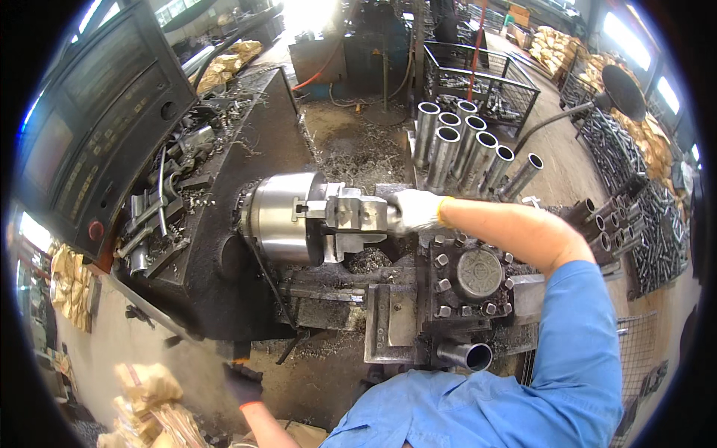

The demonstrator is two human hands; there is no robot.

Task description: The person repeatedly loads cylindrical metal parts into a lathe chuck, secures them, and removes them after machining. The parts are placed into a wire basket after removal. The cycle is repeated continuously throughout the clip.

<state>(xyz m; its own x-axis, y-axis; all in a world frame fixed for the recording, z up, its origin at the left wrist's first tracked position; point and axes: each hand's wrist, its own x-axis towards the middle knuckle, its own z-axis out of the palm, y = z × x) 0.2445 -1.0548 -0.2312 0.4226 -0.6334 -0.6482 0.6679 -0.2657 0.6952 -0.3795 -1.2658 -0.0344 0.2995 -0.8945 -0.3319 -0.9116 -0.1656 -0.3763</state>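
My right hand point(414, 210), in a white glove, reaches left to the jaws point(357, 215) of the lathe's steel chuck point(282, 216). Its fingers are curled shut around a workpiece at the jaw faces, and the glove hides most of that piece. My left hand point(243, 385), in a dark glove with an orange cuff, hangs low beside the machine base, away from the chuck. Whether it holds anything is unclear. A short steel tube point(467, 355) lies on the carriage below the tool post point(478, 275).
Several upright steel tubes point(463, 149) stand behind the lathe, with more tubes point(609, 220) stacked at the right. The control panel point(97, 127) sits at the upper left. Tools and metal chips point(160, 213) litter the headstock. A wire cage point(485, 86) stands at the back, and sacks point(149, 407) lie on the floor.
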